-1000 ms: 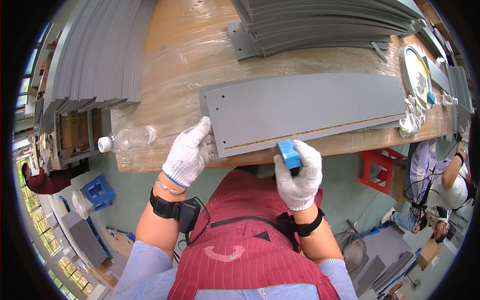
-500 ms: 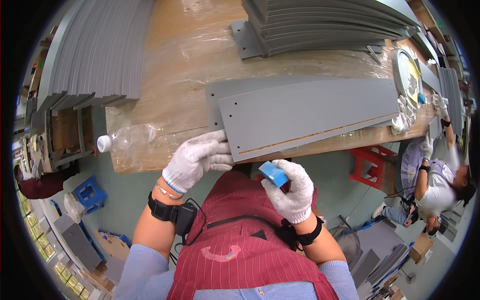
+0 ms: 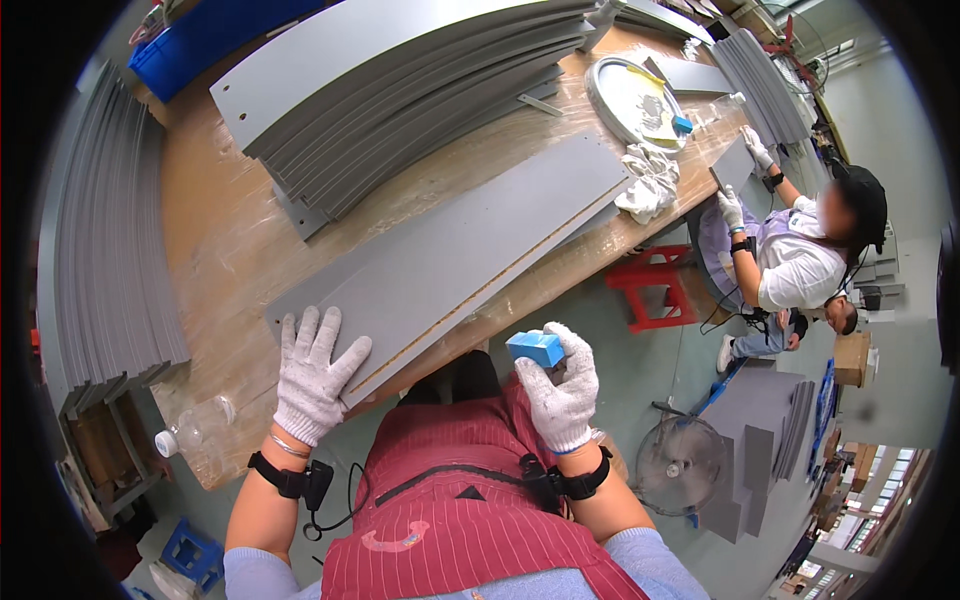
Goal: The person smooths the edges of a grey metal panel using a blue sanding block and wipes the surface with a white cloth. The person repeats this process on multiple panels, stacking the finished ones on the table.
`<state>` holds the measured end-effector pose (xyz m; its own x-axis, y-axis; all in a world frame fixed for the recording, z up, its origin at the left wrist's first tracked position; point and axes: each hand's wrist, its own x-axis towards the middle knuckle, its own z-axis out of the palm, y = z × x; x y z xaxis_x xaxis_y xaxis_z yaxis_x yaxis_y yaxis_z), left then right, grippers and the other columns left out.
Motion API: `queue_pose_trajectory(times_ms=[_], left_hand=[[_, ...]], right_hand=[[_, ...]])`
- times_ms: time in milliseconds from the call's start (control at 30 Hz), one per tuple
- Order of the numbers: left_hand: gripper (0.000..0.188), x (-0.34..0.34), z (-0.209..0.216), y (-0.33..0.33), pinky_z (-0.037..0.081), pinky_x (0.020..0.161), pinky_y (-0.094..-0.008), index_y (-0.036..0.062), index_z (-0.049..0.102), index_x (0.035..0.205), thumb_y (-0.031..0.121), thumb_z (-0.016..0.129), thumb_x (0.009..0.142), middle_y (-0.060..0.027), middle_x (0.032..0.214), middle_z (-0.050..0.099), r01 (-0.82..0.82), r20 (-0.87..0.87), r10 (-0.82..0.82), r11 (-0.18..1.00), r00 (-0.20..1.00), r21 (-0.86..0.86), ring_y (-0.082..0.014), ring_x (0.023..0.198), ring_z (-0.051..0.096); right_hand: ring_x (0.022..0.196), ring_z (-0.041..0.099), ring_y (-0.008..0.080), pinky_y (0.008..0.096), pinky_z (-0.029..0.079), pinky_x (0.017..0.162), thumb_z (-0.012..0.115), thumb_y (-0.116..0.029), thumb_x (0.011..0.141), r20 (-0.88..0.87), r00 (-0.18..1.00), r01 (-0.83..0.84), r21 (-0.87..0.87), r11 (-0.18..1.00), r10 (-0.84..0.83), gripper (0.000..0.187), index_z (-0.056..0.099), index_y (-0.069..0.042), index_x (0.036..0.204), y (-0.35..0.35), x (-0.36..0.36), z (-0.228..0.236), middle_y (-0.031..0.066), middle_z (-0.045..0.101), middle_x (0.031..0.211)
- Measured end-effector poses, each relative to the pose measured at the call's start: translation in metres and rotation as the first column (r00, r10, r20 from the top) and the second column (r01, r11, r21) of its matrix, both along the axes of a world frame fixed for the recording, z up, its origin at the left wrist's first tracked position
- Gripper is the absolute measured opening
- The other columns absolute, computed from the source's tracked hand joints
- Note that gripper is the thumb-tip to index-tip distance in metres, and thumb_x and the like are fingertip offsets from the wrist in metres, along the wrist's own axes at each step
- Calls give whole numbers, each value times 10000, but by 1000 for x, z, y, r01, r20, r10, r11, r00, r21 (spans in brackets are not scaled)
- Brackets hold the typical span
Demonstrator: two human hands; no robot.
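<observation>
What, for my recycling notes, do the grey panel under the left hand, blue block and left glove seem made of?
Grey panel: probably particleboard, smooth matt grey facing; brown, grainy strip shows through.
Blue block: perhaps foam; crisp edges, matt faces, unclear.
Left glove: likely knitted yarn, matt; textured, snug cuff.

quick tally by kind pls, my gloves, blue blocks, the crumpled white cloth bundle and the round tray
Gloves: 2, on your left hand and right hand
Blue blocks: 2, one in your right hand, the other at the round tray's edge
Crumpled white cloth bundle: 1
Round tray: 1
Total: 6
</observation>
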<state>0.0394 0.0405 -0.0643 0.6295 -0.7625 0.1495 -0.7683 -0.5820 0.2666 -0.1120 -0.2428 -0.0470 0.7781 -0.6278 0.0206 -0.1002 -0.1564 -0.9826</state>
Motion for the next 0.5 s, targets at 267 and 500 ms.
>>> queue_pose_trajectory(times_ms=[267, 500], left_hand=[[762, -10, 34, -19, 561, 935, -417, -30, 561, 1318, 612, 637, 913, -121, 1230, 651, -775, -875, -256, 406, 411, -483, -262, 1099, 672], [712, -19, 21, -23, 570, 952, -397, 6, 508, 1385, 589, 537, 977, -136, 1292, 624, -974, -827, -555, 127, 88, -189, -262, 1148, 647]], right_hand=[[1071, 639, 174, 302, 559, 904, 733, 36, 879, 54, 998, 42, 47, 998, -44, 515, 501, 10, 1337, -34, 10, 20, 119, 626, 1198], [1064, 623, 165, 294, 547, 896, 707, 61, 881, 93, 995, -23, 57, 998, 18, 528, 492, -9, 1359, -44, 37, 36, 107, 625, 1202]])
